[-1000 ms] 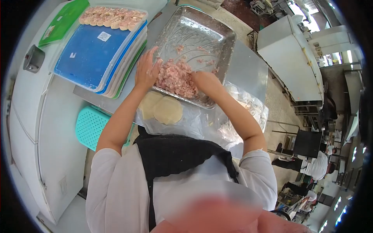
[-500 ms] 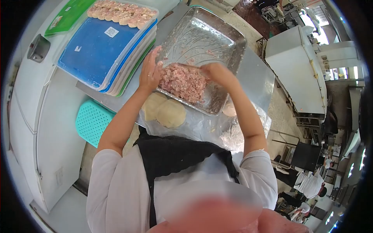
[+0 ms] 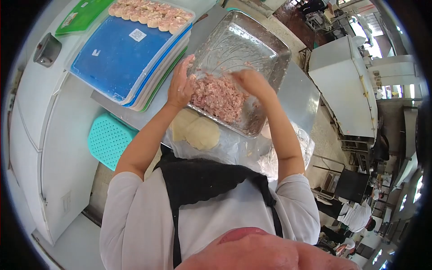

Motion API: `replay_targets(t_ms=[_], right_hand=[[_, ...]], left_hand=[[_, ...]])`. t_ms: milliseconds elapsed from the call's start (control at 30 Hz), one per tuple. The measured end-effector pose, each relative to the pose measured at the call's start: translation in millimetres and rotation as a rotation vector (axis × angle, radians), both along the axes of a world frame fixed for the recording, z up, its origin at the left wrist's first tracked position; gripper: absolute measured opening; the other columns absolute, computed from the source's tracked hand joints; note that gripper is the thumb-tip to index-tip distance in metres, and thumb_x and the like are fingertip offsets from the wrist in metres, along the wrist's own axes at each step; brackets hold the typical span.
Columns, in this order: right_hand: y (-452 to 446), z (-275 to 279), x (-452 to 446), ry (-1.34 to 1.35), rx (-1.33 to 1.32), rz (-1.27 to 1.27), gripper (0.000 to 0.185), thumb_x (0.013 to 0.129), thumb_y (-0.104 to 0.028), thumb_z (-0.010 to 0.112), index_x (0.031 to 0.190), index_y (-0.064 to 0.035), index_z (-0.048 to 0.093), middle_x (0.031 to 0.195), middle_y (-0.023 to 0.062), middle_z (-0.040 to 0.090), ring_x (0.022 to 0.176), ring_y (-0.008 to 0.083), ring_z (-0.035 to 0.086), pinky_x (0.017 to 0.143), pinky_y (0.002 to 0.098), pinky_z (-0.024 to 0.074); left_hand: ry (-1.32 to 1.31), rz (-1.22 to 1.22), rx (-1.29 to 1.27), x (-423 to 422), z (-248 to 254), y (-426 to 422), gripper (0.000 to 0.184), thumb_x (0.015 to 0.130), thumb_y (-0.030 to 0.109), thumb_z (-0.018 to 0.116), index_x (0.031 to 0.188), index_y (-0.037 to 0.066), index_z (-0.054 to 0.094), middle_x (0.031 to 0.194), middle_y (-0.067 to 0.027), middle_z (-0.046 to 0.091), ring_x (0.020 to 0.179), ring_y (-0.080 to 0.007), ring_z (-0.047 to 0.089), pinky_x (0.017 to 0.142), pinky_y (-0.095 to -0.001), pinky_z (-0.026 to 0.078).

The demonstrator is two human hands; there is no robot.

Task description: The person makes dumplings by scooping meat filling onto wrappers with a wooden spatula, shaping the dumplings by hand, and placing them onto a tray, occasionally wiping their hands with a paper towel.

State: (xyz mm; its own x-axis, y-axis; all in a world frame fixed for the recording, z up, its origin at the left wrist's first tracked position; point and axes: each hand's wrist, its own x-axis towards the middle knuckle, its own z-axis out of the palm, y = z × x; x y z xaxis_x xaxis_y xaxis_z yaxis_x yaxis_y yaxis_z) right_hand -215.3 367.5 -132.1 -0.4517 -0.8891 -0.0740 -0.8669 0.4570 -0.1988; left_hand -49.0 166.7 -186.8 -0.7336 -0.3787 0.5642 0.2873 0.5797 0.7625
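A pile of pink minced meat (image 3: 219,100) lies in the near left part of a rectangular metal tray (image 3: 270,58). At the tray's left rim, my left hand (image 3: 181,87) is cupped with its fingers pointing up; meat clings near the fingertips, and whatever sits in the palm is hidden. My right hand (image 3: 253,83) is closed above the meat, around a thin flat tool blurred by motion. Round pale dough wrappers (image 3: 202,133) lie in overlapping stacks on plastic in front of the tray.
Left of the tray stand stacked containers with a blue lid (image 3: 112,58), with rows of filled dumplings (image 3: 150,15) on top. A metal cup (image 3: 47,49) and a green lid (image 3: 81,18) rest farther left. Below is a turquoise perforated basket (image 3: 110,139). Other people (image 3: 355,216) are at far right.
My right hand has lifted slightly away from the left hand, and the thin tool is no longer clearly seen between them. The whole view has shifted a little to the right.
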Motion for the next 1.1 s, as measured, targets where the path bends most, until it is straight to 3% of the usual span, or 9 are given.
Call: replay_targets(t_ms=[133,267,433,567,633,767,833,967,1100], right_hand=[[-17,-32,-18,0.250,0.021,-0.038,0.021,0.088,-0.019,0.051,0.095,-0.0057,0.065,0.081,0.0200,0.064,0.080,0.0373,0.063,0.069,0.0474,0.0497],[-16,-3,29,0.107,0.225,0.079,0.022,0.088,-0.018,0.051,0.098,-0.0059,0.065,0.081,0.0204,0.064,0.081,0.0378,0.063,0.070,0.0481,0.0495],[-18,-13,-23,0.073,0.006,-0.242,0.021,0.087,-0.018,0.049,0.095,-0.0067,0.065,0.088,0.0205,0.065,0.085,0.0379,0.064,0.073,0.0487,0.0514],[-26,-35,-19,0.142,-0.070,-0.257,0.022,0.088,-0.019,0.049,0.098,-0.0097,0.066,0.091,0.0185,0.066,0.087,0.0380,0.064,0.075,0.0493,0.0508],[-21,-6,13,0.029,0.076,0.006,0.022,0.089,-0.017,0.048,0.098,-0.0062,0.065,0.094,0.0206,0.065,0.089,0.0379,0.064,0.075,0.0486,0.0509],[-12,4,1,-0.006,0.151,0.005,0.022,0.089,-0.014,0.048,0.100,-0.0062,0.065,0.095,0.0217,0.064,0.090,0.0372,0.063,0.075,0.0481,0.0510],[-17,-5,-24,0.121,0.111,-0.259,0.025,0.089,-0.013,0.046,0.106,-0.0119,0.065,0.094,0.0214,0.064,0.089,0.0365,0.064,0.074,0.0468,0.0511],[-11,-55,-40,0.222,0.090,-0.305,0.031,0.088,-0.011,0.045,0.112,-0.0180,0.064,0.092,0.0196,0.065,0.087,0.0363,0.064,0.074,0.0468,0.0511],[6,-3,-2,-0.014,0.222,0.053,0.035,0.090,-0.012,0.045,0.121,-0.0165,0.059,0.091,0.0196,0.064,0.085,0.0371,0.063,0.072,0.0463,0.0505]], left_hand=[[0.042,-0.010,0.015,-3,-5,-3,0.056,0.093,0.033,0.037,0.136,-0.003,0.035,0.136,-0.0216,0.041,0.127,-0.0373,0.038,0.109,-0.0406,0.026],[0.055,0.003,0.032,-3,-7,-2,0.056,0.094,0.033,0.037,0.136,-0.004,0.034,0.137,-0.0223,0.040,0.127,-0.0378,0.037,0.109,-0.0406,0.027],[0.076,-0.022,0.058,-1,-2,-2,0.056,0.095,0.033,0.036,0.137,-0.004,0.033,0.137,-0.0230,0.039,0.128,-0.0378,0.036,0.109,-0.0410,0.026],[0.069,-0.006,0.006,-3,-5,-4,0.056,0.095,0.034,0.036,0.136,-0.004,0.033,0.137,-0.0230,0.040,0.128,-0.0379,0.037,0.109,-0.0415,0.026],[0.095,-0.014,0.008,-4,-6,-4,0.057,0.095,0.036,0.036,0.136,-0.004,0.033,0.137,-0.0231,0.040,0.128,-0.0381,0.037,0.109,-0.0418,0.027],[0.081,-0.004,0.003,-2,-5,-4,0.058,0.096,0.037,0.036,0.137,-0.004,0.034,0.136,-0.0233,0.041,0.127,-0.0385,0.038,0.108,-0.0421,0.027],[0.064,-0.005,-0.013,-2,-4,-5,0.059,0.096,0.039,0.035,0.137,-0.003,0.034,0.135,-0.0235,0.041,0.126,-0.0388,0.039,0.108,-0.0421,0.028],[0.064,-0.018,-0.005,-2,-2,-4,0.058,0.096,0.038,0.035,0.137,-0.003,0.034,0.135,-0.0236,0.042,0.125,-0.0387,0.039,0.107,-0.0420,0.028],[0.075,-0.010,-0.003,-3,-2,-5,0.057,0.094,0.036,0.038,0.136,-0.003,0.035,0.133,-0.0235,0.044,0.124,-0.0384,0.040,0.107,-0.0419,0.029]])
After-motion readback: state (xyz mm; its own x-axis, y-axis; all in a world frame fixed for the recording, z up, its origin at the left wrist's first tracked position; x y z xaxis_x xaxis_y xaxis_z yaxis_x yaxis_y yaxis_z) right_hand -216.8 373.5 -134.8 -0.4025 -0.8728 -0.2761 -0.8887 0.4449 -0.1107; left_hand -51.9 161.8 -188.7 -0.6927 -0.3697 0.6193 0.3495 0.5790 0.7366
